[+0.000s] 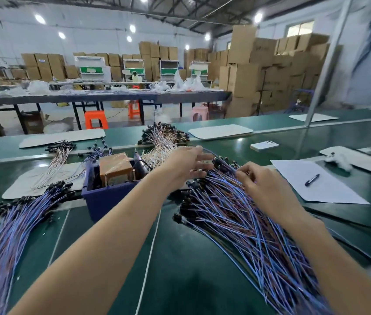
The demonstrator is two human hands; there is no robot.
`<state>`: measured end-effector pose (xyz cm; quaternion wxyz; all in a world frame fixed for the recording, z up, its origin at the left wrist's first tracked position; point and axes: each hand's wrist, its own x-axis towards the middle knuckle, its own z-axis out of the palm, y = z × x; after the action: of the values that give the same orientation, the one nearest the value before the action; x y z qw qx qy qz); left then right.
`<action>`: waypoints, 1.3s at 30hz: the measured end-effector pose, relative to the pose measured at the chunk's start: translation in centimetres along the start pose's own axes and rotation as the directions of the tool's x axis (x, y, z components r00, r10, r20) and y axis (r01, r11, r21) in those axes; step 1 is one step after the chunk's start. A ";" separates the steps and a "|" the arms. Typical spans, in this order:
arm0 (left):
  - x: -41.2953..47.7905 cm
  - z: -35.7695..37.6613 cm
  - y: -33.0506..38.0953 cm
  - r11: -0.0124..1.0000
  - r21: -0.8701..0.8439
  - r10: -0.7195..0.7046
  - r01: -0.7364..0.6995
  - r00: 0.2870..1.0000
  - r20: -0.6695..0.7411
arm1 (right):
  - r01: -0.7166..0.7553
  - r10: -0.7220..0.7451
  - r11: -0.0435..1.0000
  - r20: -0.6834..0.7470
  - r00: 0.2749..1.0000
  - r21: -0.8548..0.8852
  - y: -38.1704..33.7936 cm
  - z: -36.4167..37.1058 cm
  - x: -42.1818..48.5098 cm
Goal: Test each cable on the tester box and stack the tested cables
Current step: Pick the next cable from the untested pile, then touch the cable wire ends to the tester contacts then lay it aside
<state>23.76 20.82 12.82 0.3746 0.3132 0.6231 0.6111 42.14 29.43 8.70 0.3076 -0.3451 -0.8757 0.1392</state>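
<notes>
Right hand [264, 185] pinches one cable [222, 157] off the pile [236, 219] at three o'clock, left hand [186, 162] curled over the plugs, grip unclear, so best draw it out singly, untangled, toward the tester box [109, 192] at nine o'clock.

A pile of blue cables [236, 219] is spread on the green desk [180, 258]. One cable [219, 157] is pinched by the curled fingers of the right hand [261, 185] and arches to the left hand [186, 162], whose grip cannot be made out. The tester box [114, 169] is seated in a blue bin [102, 201] just beside the left hand.
</notes>
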 end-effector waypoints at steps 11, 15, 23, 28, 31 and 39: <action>-0.3 -2.7 -5.6 0.949 0.309 -0.133 0.062 0.968 0.213 | 0.008 -0.017 0.997 -0.122 0.992 -0.077 1.0 4.0 -2.4; -2.7 -7.9 -7.1 0.906 0.417 -0.166 0.069 0.965 0.202 | 0.229 -0.221 0.972 -0.132 0.966 0.049 -4.1 7.6 -2.5; -8.8 -20.3 -8.7 0.742 0.648 -0.182 0.176 0.982 -0.057 | 0.302 -0.366 0.917 0.247 0.897 0.260 -12.5 18.4 -3.3; -10.9 -27.6 -10.1 0.584 0.774 0.008 0.244 0.952 -0.306 | 0.250 -0.333 0.937 0.405 0.852 0.244 -14.1 23.2 -3.8; -10.9 -30.4 -11.1 0.497 0.817 0.121 0.293 0.908 -0.400 | 0.190 -0.284 0.945 0.379 0.881 0.266 -13.6 24.6 -4.0; -7.1 -32.3 -13.3 -0.071 0.867 0.216 0.494 0.856 -0.470 | 0.075 -0.209 0.921 0.321 0.924 0.383 -12.9 24.7 -3.9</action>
<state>0.98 -2.97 -0.71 -0.0745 0.2521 0.9645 -0.0262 21.99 16.69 -6.20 0.2121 -0.1857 -0.8987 0.3360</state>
